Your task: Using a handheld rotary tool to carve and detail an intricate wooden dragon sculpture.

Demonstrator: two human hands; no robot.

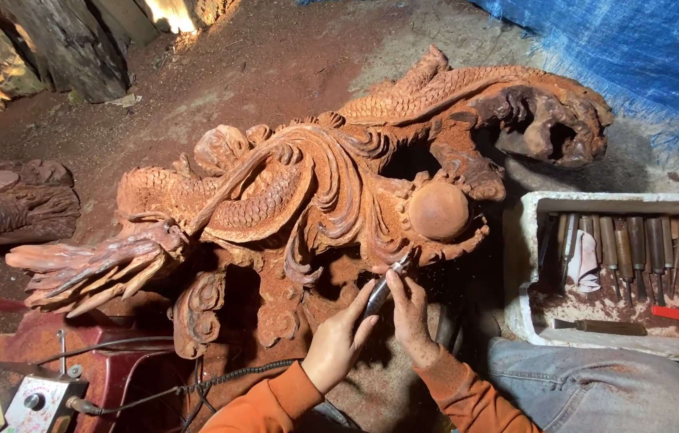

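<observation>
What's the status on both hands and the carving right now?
Left hand and right hand both grip the rotary tool. Tip on dragon carving. Nothing in the way.

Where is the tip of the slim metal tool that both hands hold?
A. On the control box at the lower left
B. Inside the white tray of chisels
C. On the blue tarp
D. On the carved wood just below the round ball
D. Both the left hand and the right hand hold the slim tool, and its tip meets the carved wood sculpture just under the round ball.
</observation>
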